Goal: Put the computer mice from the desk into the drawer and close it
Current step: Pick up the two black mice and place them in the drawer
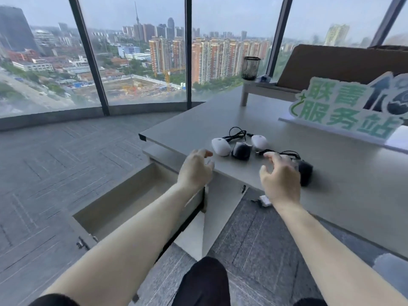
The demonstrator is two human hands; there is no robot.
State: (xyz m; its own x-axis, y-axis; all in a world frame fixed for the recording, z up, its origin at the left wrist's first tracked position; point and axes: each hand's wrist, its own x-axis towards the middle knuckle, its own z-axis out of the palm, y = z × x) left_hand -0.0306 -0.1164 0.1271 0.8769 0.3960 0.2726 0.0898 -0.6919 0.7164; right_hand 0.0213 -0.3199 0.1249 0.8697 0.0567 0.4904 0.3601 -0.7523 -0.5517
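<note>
Several corded computer mice lie near the front edge of the grey desk (220, 115): a white mouse (220, 146), a black mouse (241, 151), a second white mouse (258, 141) and another black mouse (305, 173), with tangled black cables. My left hand (195, 171) hovers open at the desk edge, just short of the first white mouse. My right hand (280, 177) is open with spread fingers, partly covering the right black mouse; contact with it is unclear. The drawer (106, 208) below left stands pulled open, its inside bare where visible.
A green and white sign (344, 111) leans on the desk at the right. A dark mesh cup (250, 68) stands on a small riser at the back. A small white object (265, 200) lies on the floor under the desk. My knee (205, 281) is below.
</note>
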